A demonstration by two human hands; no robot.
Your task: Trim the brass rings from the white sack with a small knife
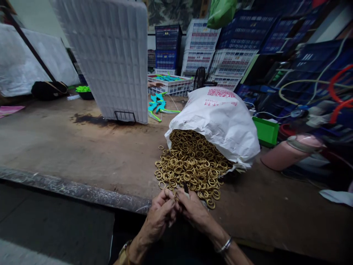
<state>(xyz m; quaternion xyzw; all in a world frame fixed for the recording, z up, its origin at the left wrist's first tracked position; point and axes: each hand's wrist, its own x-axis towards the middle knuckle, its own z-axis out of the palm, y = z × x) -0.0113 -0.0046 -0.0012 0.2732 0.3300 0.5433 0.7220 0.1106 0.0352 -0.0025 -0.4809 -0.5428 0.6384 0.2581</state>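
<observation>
My left hand [162, 211] is closed in a pinch at the table's front edge. What its fingertips hold is too small and hidden to make out, perhaps a ring. Fingertip to fingertip with it, my right hand [193, 209] is closed around a small tool with a narrow dark tip [186, 188], which sticks up by the thumb; the rest is hidden in the palm. Just beyond both hands lies a heap of gold-coloured rings [190, 167]. They spill from the mouth of a white woven sack [217, 114] lying on its side, with red print on top.
On the brown worktable [82, 154], a tall white ribbed panel [116, 62] stands in a black wire holder. Teal and lime plastic pieces [157, 105] lie behind the sack. To the right are a pink bottle [289, 151] and a green tray [265, 131]. Stacked crates [202, 36] fill the back.
</observation>
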